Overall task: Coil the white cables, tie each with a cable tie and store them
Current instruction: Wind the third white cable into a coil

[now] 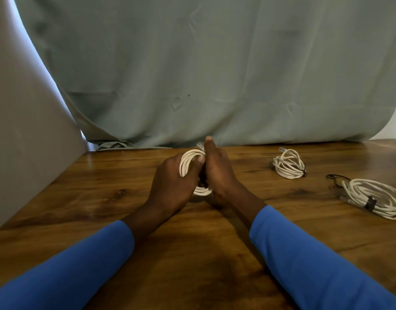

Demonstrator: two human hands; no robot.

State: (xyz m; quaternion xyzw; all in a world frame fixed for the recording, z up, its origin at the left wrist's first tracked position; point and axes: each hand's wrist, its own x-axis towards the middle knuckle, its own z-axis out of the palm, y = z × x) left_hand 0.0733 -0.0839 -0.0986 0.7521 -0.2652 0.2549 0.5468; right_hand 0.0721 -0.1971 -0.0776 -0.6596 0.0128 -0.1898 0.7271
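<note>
Gripping a coiled white cable [187, 161] between both hands, the person held it just above the wooden table [125, 198], near the table's middle and toward the far edge. The left hand [172, 184] was closed around the left side of the coil, its thumb pressed across the loops near the top. The right hand [217, 171] was closed on the coil's right side, with one fingertip raised above the bundle. A clear plug [200, 145] at the cable's end stuck up just beside that raised finger. The lower loops of the coil showed below and between the two hands. Something dark sat between the palms at the coil's middle, but it was too hidden to name.

Both forearms wore blue sleeves [304, 253] and reached in from the near edge of the table.

To the right lay a second coiled cable [288, 164], resting on the table and bound by a dark tie [304, 172] at its right side. Farther right, near the picture's edge, a larger coiled cable [373, 198] lay flat, wrapped with a black cable tie [370, 204] across its strands. A loose black tie [336, 179] lay on the wood just beside that larger coil, at its upper left.

A grey-green cloth [192, 63] hung behind the table, and a pale panel [25, 130] stood at the left.
</note>
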